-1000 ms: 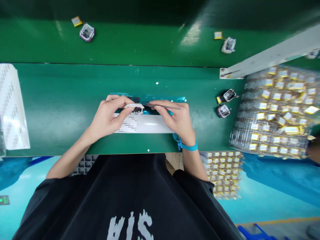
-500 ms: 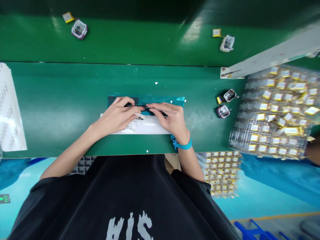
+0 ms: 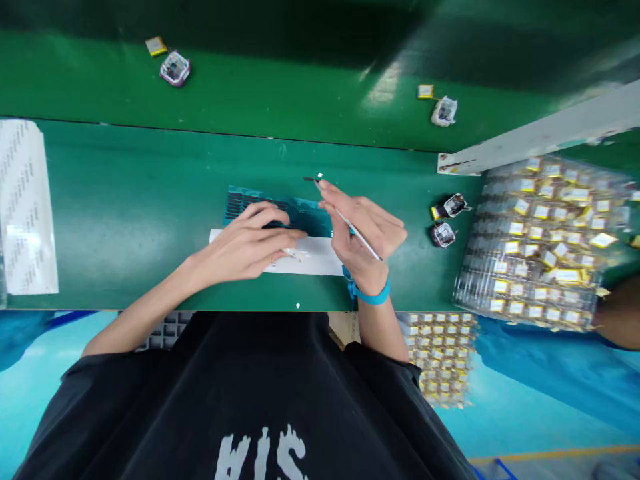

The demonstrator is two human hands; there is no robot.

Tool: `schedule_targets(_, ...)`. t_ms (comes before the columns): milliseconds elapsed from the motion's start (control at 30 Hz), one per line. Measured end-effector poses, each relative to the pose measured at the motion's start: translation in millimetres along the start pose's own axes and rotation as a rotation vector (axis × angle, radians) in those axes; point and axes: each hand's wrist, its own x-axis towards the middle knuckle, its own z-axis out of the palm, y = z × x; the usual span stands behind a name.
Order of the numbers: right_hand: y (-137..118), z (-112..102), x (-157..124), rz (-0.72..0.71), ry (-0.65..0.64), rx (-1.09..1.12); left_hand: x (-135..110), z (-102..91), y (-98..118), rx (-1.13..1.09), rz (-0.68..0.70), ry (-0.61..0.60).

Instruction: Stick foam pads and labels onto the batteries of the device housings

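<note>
My right hand (image 3: 363,230) pinches a slim pair of metal tweezers (image 3: 359,235), raised over the bench. A small black strip (image 3: 309,179) sticks out at the tweezers' tip. Palm down, my left hand (image 3: 253,243) rests with fingers stretched across a blue film sheet (image 3: 237,203) and the white sheet (image 3: 320,259) in front of it. Rows of black strips show on the film's left part. By my left thumb is a small pale thing, too blurred to name. Around my right wrist is a blue strap (image 3: 373,293).
Stacked clear trays of yellow-edged battery cells (image 3: 535,247) stand at the right, beneath a white metal post (image 3: 540,127). Small device housings (image 3: 443,235) with cells lie left of them. White printed sheets (image 3: 25,207) lie far left. Another person's arm (image 3: 620,313) shows at the right edge.
My right hand has lifted off the film and turned up and to the right, with the black strip now at the tweezers' tip. The left hand stays on the sheets. The view has shifted slightly.
</note>
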Motion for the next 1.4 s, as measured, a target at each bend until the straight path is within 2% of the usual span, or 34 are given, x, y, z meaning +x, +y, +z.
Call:
schedule_targets(33,-5.7,0.7,7.8,-0.017,0.048,-0.013,1.2,-6.0,10.4,-0.109,-0.026,0.082)
schedule_targets(100,-15.7,4.4,20.3,-0.066,0.118,-0.015,5.5,-18.6,25.1,-0.395,-0.172,0.292)
schedule_targets(133,-19.2,7.4,24.3,-0.087,0.147,-0.016,8.4,-24.2,27.2,-0.552,-0.266,0.413)
schedule_targets(200,-22.7,14.6,27.0,-0.109,0.180,-0.021,14.0,-31.7,20.0,-0.783,-0.451,0.566)
schedule_targets(300,-21.5,24.9,20.3,-0.152,0.167,0.001,18.1,-32.0,-5.9,-0.971,-0.738,0.628)
schedule_targets(367,-19.6,29.3,12.8,-0.221,0.110,0.016,17.7,-26.8,-19.5,-1.009,-0.832,0.667)
schedule_targets(500,-19.7,31.9,3.7,-0.354,-0.022,-0.062,16.0,-15.8,-23.7,-0.967,-0.847,0.750)
schedule_targets(667,-24.0,31.4,6.6,-0.428,-0.111,-0.186,17.1,-11.5,-17.0,-0.999,-0.926,0.823)
schedule_targets(933,-27.8,35.9,8.5,-0.491,-0.085,-0.227,15.5,-4.5,-15.5,-0.939,-0.875,0.841)
schedule_targets(1233,-27.4,36.4,6.6,-0.454,-0.115,-0.193,11.5,-3.1,-17.2,-0.889,-0.849,0.806)
schedule_targets(1400,-28.7,42.7,-0.1,-0.312,-0.136,-0.082,9.4,2.6,-18.7,-0.838,-0.859,0.816)
